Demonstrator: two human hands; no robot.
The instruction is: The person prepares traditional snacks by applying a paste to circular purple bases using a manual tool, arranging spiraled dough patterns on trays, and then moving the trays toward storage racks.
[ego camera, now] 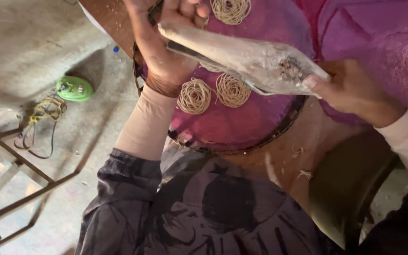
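Two hands held a clear plastic cone bag over a round tray of noodle coils.

The left hand [166,45] was closed in a fist around the twisted narrow end of the cone bag [246,59] near the tray's far left edge; the right hand [350,92] pinched its wide end with thumb and fingers past the tray's right edge. Pale noodle coils [194,96] lay on the purple cloth [242,123] lining the tray [279,131], whose near half stood open. A green round case [74,88] lay on the floor [86,137], well left.
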